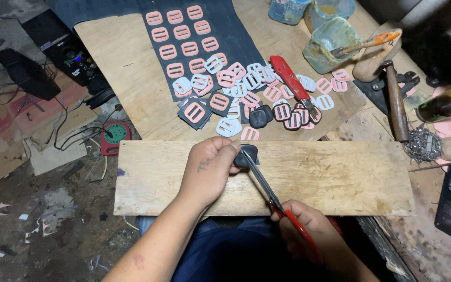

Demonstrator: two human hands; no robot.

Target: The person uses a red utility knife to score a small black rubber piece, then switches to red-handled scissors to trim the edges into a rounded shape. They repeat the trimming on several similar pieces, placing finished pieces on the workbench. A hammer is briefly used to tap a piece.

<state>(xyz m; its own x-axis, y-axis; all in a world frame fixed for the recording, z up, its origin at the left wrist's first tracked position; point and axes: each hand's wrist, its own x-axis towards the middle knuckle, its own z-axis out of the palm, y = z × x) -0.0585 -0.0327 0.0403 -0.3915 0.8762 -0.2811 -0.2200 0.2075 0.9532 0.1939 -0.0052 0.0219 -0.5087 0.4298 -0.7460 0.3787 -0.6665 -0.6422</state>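
Brightness: light is falling mostly on the wooden board (335, 177) and plywood table (126, 62); the floor (37, 230) is staying dim.
Source: it is seeming to come from above.
Shadows: soft ones are pooling below the board's near edge; the upper right corner is sinking into black.
Glare: the glass jar (444, 104) is catching a faint sheen.
Sharpness: the centre is looking crisp; the right hand (314, 230) is blurring slightly.
Distortion: edges are bending mildly.
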